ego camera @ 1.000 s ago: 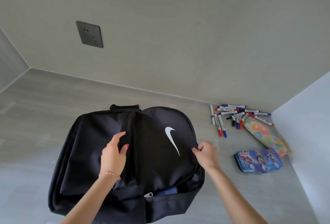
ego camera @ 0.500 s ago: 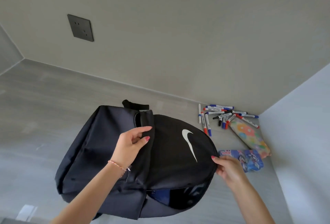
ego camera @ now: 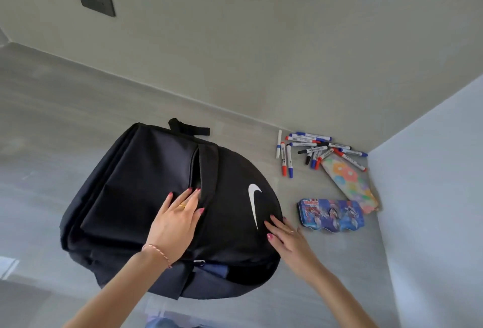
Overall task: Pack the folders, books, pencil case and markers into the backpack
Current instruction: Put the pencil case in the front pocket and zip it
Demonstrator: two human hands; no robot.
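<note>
Bare forearms, pink-red nails, 1 gold ring (ego camera: 182,206) (left), braided wrist bracelet (ego camera: 159,252)

Two hands flat on a black backpack, with markers and cases lying beside it.

The backpack (ego camera: 146,197) lies on a grey surface (ego camera: 52,118), a white swoosh on its front and blue showing in the gap at its near edge. The left hand (ego camera: 173,223) rests flat on its middle with fingers straight; the right hand (ego camera: 285,233) presses its right edge. Near the corner lie scattered markers (ego camera: 313,150), touching a flowered case (ego camera: 349,181), with a blue pencil case (ego camera: 330,214) just beside the backpack.
</note>
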